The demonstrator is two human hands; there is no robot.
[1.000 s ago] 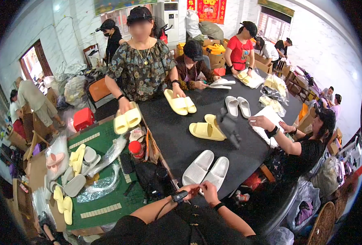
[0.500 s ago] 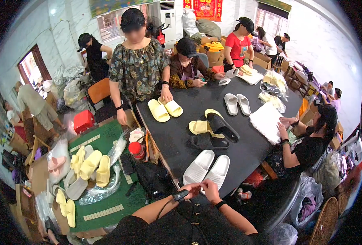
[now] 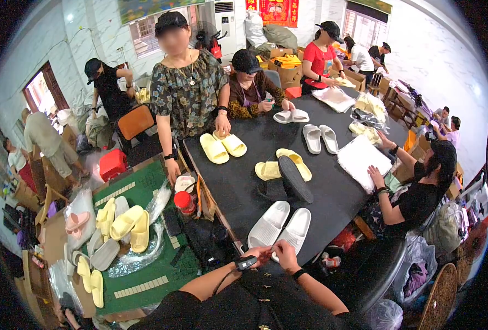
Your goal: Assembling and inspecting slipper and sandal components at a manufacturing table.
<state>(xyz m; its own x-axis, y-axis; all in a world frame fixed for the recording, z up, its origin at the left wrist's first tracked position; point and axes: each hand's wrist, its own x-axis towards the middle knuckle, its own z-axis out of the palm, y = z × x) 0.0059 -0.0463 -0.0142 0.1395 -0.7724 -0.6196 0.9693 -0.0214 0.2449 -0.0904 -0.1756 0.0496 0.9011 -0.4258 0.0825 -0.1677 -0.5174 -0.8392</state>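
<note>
At the near edge of the black table (image 3: 230, 187), my left hand (image 3: 257, 255) and my right hand (image 3: 286, 255) are held close together with fingers pinched. Whatever they may hold is too small to make out. Just beyond them lies a pair of white ribbed slippers (image 3: 269, 224); my right hand is by the heel of the right-hand one. Farther off are a pair of yellow slippers (image 3: 295, 165) and a black slipper (image 3: 295, 180) with its sole showing. A second dark slipper lies partly hidden beside it.
Across the table, a standing person's hand touches another yellow pair (image 3: 233, 145). A grey-white pair (image 3: 312, 138) and a white stack (image 3: 362, 165) sit farther right. On my left, a green board (image 3: 139, 297) carries several slippers and plastic bags, near a red-lidded jar (image 3: 184, 202).
The black slipper has turned from lying across a yellow one to showing its sole. A far co-worker's white slippers now rest on the table. My hands have barely moved.
</note>
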